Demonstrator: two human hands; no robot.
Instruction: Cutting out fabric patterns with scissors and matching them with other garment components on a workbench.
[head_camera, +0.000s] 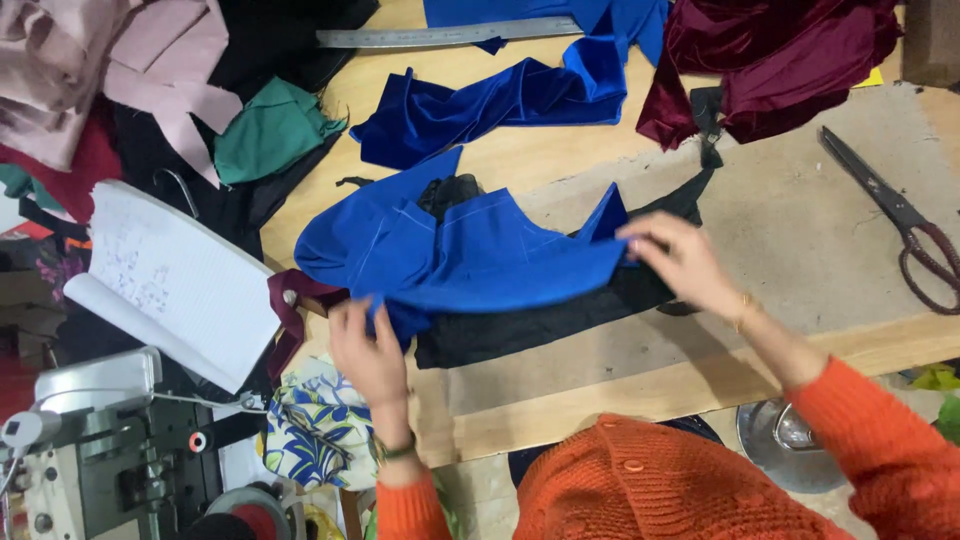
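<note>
On the table (800, 250), both hands' fingers (655, 245) pinch creased blue fabric (470, 255), seemingly white-stitched, over black cloth (540, 320).

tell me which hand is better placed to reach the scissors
Right, probably. The right hand pinches the blue fabric piece at its right tip, on the side where the scissors lie. The left hand grips the opposite end.

Both hands (375, 355) gripping blue fabric (470, 260), scissors (900, 220) well apart
</note>
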